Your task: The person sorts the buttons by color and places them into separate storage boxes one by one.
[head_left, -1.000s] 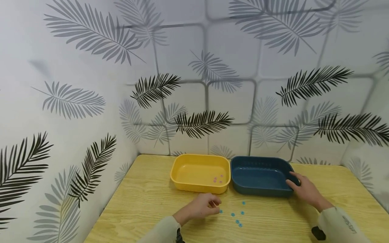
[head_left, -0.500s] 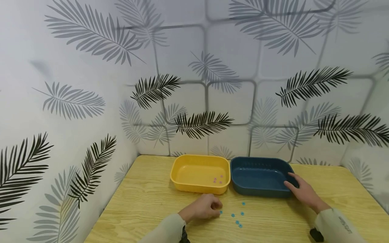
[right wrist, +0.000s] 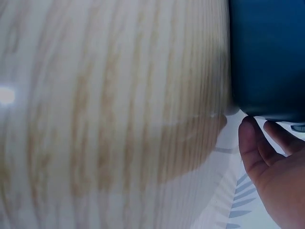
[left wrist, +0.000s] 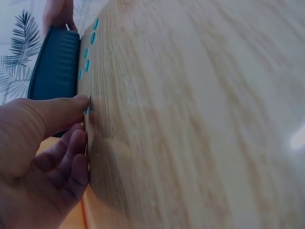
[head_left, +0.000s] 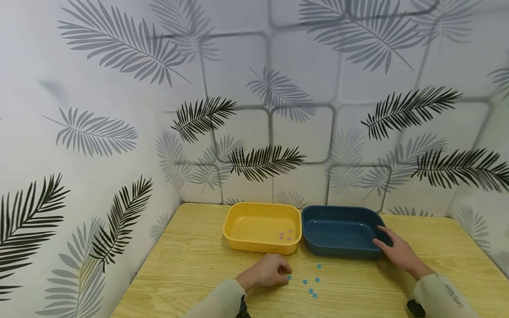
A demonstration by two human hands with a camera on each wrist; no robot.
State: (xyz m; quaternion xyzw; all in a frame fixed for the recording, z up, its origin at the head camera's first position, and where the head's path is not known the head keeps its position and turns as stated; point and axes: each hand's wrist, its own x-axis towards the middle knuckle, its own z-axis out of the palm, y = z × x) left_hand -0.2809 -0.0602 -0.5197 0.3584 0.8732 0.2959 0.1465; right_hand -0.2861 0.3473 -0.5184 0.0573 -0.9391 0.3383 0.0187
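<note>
My left hand [head_left: 267, 271] is low at the table with its fingers bent. In the left wrist view, its thumb and index fingertips are on either side of a small blue button [left wrist: 86, 111]; I cannot tell whether they pinch it. Several more blue buttons [head_left: 305, 282] lie loose to its right. My right hand [head_left: 401, 251] rests with spread thumb and fingertips at the right end of a dark blue tray [head_left: 343, 252]. In the right wrist view, the fingertips [right wrist: 248, 125] touch the tray's corner.
Left of the blue tray, close against it, stands a yellow tray [head_left: 254, 244] with several small pink buttons [head_left: 281, 236] inside. Both trays are at the back of the wooden table [head_left: 191, 251]. A leaf-patterned wall [head_left: 246, 132] rises behind.
My left hand has moved slightly right, and its thumb and index fingertips are closer together beside the nearest blue button. The right hand has shifted slightly on the tray's edge.
</note>
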